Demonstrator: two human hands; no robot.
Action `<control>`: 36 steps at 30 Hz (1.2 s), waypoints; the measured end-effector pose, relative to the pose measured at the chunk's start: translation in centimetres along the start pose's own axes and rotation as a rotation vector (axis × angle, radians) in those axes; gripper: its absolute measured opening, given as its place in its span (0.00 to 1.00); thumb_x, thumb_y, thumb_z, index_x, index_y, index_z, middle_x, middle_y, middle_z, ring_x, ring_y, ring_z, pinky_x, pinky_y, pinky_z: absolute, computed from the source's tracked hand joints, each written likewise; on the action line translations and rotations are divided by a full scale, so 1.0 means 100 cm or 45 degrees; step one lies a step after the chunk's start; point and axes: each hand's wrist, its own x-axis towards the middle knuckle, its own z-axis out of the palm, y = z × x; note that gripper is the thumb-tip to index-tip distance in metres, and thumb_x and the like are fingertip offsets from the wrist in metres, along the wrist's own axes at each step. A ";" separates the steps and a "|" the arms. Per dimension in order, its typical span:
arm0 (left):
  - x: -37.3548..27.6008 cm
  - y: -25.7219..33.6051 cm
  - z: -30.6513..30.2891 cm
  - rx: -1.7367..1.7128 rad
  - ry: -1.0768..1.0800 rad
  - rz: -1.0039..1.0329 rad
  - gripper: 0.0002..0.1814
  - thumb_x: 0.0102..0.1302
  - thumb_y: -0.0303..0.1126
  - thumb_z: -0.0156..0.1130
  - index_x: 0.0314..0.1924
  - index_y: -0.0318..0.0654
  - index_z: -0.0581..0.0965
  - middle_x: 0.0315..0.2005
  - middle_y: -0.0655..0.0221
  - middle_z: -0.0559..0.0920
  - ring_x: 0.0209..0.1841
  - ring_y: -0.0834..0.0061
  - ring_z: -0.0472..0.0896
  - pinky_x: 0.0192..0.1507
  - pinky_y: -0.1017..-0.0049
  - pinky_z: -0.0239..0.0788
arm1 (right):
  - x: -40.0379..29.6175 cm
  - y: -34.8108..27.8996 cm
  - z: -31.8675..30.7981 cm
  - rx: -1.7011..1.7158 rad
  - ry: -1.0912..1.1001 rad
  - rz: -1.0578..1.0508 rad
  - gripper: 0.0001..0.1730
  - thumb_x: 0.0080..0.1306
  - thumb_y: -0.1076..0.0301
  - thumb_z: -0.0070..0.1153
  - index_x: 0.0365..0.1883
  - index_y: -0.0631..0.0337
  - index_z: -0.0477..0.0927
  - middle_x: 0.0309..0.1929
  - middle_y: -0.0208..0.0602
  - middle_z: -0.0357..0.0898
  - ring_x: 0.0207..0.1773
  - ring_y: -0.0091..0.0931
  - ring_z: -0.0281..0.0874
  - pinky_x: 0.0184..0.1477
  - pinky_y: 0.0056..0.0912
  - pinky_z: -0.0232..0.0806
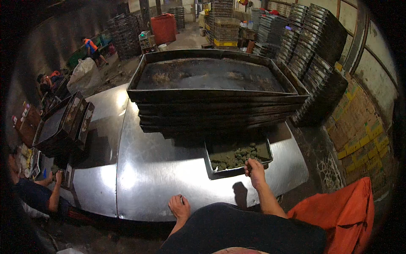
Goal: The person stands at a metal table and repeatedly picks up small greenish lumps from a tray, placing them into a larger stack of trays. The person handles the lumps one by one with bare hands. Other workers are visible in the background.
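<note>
My right hand (254,170) is at the front right rim of a shallow tray (228,173), its fingers curled beside the lumps. Whether a lump is inside those fingers is hidden. Dark greenish, roughly round lumps (244,154) lie heaped in the tray, more of them toward its right and front. My left hand (180,206) rests near the front edge of the sheet-metal table (152,187), fingers bent. A small dark spot shows by its thumb, too small to name.
A tall stack of dark metal trays (219,108) stands behind the small tray. A co-worker (41,193) handles something at the table's left end, near more stacked trays (63,120). An orange cloth or sack (336,209) is at my right. Further tray stacks (320,63) line the right wall.
</note>
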 end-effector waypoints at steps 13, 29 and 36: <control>-0.003 -0.005 0.008 0.053 0.007 0.014 0.06 0.65 0.28 0.62 0.40 0.35 0.78 0.36 0.58 0.77 0.42 0.54 0.75 0.49 0.57 0.64 | -0.001 0.002 0.001 -0.116 0.448 0.022 0.37 0.75 0.42 0.51 0.08 0.47 0.58 0.08 0.23 0.55 0.08 0.18 0.47 0.12 0.28 0.40; 0.002 0.000 0.011 0.056 -0.048 -0.022 0.06 0.66 0.29 0.62 0.40 0.35 0.79 0.35 0.61 0.78 0.41 0.57 0.76 0.48 0.60 0.64 | 0.059 0.012 0.006 -1.526 -0.095 -0.892 0.24 0.60 0.61 0.64 0.54 0.61 0.82 0.47 0.53 0.83 0.54 0.48 0.79 0.60 0.51 0.69; 0.003 0.002 0.003 0.043 -0.061 -0.015 0.06 0.66 0.29 0.62 0.40 0.35 0.79 0.36 0.61 0.78 0.42 0.57 0.75 0.49 0.60 0.63 | 0.060 0.055 0.095 -2.059 -0.572 -0.449 0.20 0.58 0.63 0.64 0.49 0.59 0.84 0.40 0.51 0.86 0.45 0.49 0.85 0.47 0.51 0.77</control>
